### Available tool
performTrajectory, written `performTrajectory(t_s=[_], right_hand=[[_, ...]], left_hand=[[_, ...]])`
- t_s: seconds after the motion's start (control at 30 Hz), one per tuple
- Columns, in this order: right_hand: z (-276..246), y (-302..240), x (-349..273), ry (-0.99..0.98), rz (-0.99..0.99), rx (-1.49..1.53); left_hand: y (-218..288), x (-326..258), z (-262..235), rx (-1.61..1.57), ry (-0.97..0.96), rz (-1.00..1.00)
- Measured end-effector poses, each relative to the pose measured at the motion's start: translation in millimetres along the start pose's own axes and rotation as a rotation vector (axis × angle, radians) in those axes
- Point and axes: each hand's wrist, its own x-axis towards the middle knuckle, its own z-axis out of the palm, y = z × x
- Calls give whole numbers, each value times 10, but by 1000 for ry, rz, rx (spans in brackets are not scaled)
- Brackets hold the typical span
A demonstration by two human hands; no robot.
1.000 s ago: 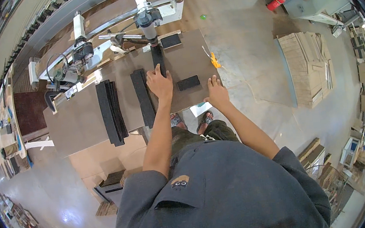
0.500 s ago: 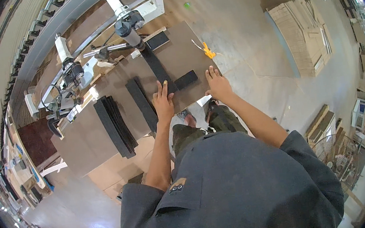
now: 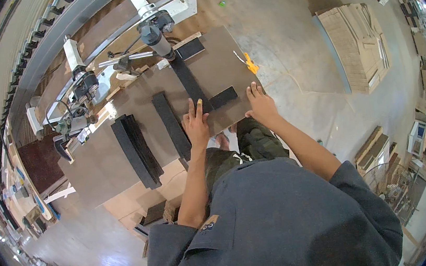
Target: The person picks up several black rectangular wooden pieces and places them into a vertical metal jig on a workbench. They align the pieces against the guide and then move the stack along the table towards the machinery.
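On the brown worktop [image 3: 218,64] lies a long black strip [image 3: 188,80], the left hand [image 3: 197,127] resting unclenched on its near end, the right hand [image 3: 261,107], outstretched and grasping nothing, and a short black piece [image 3: 223,97] to the strip's right

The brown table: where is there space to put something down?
Bare patches on the table: left of the stack; between the stack and the pile; between the pile and the long strip; and between the short block and far block. It's crowded where the left hand, long strip, short block and right hand sit close together.
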Motion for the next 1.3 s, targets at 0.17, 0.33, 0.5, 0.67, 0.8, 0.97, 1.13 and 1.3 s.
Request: performTrajectory(t_s=[0.17, 0.33, 0.5, 0.67, 0.8, 0.97, 1.13, 1.3], right_hand=[[-3, 3, 9, -66, 5, 16], [37, 40, -13, -13, -9, 10], [30, 57, -40, 22, -23, 25], [-81, 11, -60, 5, -28, 44], [96, 65, -130, 88, -43, 44], [142, 94, -78, 83, -47, 85], [91, 109, -31, 37, -35, 55], [106, 57, 38, 24, -70, 47]], left_hand=[[15, 10, -32, -7, 1, -4], [36, 21, -28, 22, 51, 50], [41, 28, -25, 43, 20, 62], [-1, 14, -11, 34, 10, 62], [39, 7, -10, 60, 4, 79], [26, 13, 29, 105, 50, 100], [36, 42, 54, 103, 52, 111], [44, 8, 20, 173, 58, 105]])
